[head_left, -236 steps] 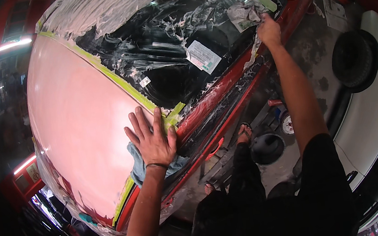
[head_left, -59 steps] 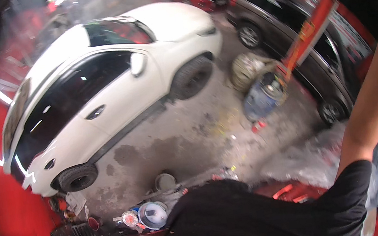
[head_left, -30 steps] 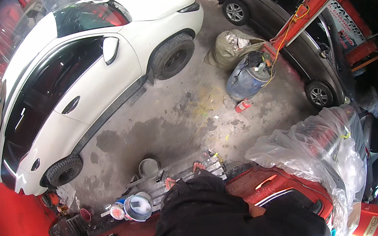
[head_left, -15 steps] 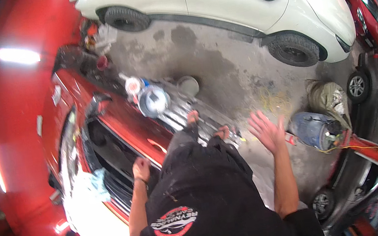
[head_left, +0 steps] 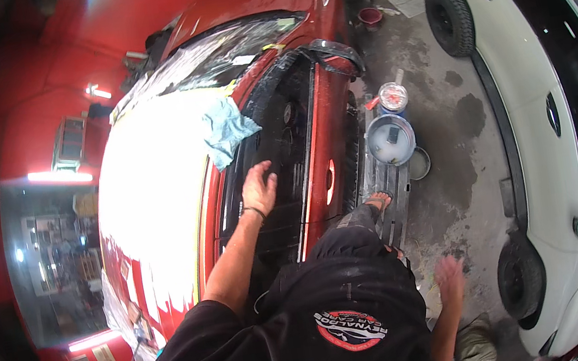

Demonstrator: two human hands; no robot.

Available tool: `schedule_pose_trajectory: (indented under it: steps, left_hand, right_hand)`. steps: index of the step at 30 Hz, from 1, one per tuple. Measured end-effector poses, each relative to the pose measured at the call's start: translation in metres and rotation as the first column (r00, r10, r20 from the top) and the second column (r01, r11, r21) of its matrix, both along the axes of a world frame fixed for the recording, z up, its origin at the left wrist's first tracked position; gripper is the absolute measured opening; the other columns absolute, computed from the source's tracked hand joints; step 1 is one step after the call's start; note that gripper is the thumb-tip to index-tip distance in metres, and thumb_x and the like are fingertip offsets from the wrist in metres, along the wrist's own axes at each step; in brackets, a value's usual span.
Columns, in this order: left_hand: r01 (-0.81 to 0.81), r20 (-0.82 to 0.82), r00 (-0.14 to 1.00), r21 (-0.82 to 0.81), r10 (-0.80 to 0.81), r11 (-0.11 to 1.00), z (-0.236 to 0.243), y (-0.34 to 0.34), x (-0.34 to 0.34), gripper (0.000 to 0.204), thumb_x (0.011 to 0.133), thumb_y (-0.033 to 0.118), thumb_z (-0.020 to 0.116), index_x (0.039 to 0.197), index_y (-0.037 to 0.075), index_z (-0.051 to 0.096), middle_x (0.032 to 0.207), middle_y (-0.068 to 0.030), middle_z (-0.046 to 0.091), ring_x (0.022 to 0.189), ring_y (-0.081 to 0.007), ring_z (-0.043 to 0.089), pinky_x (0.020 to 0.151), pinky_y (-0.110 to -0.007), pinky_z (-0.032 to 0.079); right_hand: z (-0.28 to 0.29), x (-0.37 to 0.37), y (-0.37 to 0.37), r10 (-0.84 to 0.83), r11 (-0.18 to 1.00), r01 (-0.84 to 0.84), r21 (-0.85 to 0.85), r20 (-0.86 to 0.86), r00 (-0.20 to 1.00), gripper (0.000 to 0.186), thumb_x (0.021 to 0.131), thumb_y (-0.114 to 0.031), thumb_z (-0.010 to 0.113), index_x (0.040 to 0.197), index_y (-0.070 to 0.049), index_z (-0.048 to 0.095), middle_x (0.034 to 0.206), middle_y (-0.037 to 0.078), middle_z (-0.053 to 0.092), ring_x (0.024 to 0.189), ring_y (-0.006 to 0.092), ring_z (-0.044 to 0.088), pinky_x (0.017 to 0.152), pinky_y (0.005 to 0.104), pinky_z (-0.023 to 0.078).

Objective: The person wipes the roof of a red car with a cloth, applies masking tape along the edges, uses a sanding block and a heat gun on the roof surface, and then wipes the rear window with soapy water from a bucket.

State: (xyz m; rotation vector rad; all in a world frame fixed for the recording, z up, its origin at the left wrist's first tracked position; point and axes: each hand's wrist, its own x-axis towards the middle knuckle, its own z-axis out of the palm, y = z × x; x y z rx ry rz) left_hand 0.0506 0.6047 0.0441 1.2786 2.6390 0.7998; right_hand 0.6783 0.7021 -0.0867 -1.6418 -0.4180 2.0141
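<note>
My left hand (head_left: 260,188) is empty, fingers apart and slightly bent, over the dark side window (head_left: 280,211) of a red car (head_left: 320,6). Just beyond it, a light blue cloth (head_left: 226,130) lies by the roof's edge. The roof panel (head_left: 146,163) looks bright white, with yellow-green tape along it; the windshield (head_left: 212,51) has smeared masking on it. My right hand (head_left: 449,276) hangs beside my body over the floor, blurred, fingers apart, holding nothing that I can see. My foot (head_left: 380,201) stands on a metal plank (head_left: 393,188).
On the plank sit a tub of cloudy liquid with a dark block (head_left: 390,140) and a paint can (head_left: 393,97), a bucket (head_left: 418,164) beside them. A white car (head_left: 540,130) stands at the right. A small red basin (head_left: 369,18) and papers (head_left: 403,0) lie farther back.
The view has swung round from the parked cars to the red car. My left hand has moved forward over its window. Earlier, my hands lay on the pink panel and near the windshield.
</note>
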Motion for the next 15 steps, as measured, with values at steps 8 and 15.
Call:
schedule_pose_trajectory:
  steps: [8, 15]
  left_hand:
    - [-0.349, -0.35, 0.904, -0.273, 0.245, 0.896, -0.026, 0.004, -0.151, 0.066, 0.09, 0.024, 0.08, 0.151, 0.021, 0.053, 0.143, -0.0177, 0.056, 0.132, -0.0418, 0.055, 0.108, -0.051, 0.05]
    - [-0.546, -0.485, 0.821, -0.512, 0.301, 0.663, -0.051, 0.038, -0.204, 0.065, 0.093, 0.025, 0.078, 0.154, 0.033, 0.057, 0.137, -0.0111, 0.057, 0.124, -0.0354, 0.058, 0.103, -0.047, 0.053]
  right_hand:
    - [-0.066, 0.117, -0.078, 0.526, 0.83, -0.333, -0.447, 0.431, 0.733, 0.045, 0.107, -0.046, 0.057, 0.13, -0.008, 0.065, 0.111, 0.006, 0.072, 0.076, 0.0215, 0.066, 0.056, 0.036, 0.047]
    - [-0.038, 0.066, -0.016, 0.478, 0.863, -0.462, -0.204, 0.626, 0.616, 0.035, 0.108, -0.035, 0.057, 0.116, -0.003, 0.07, 0.1, 0.01, 0.073, 0.08, 0.0229, 0.07, 0.057, 0.0384, 0.051]
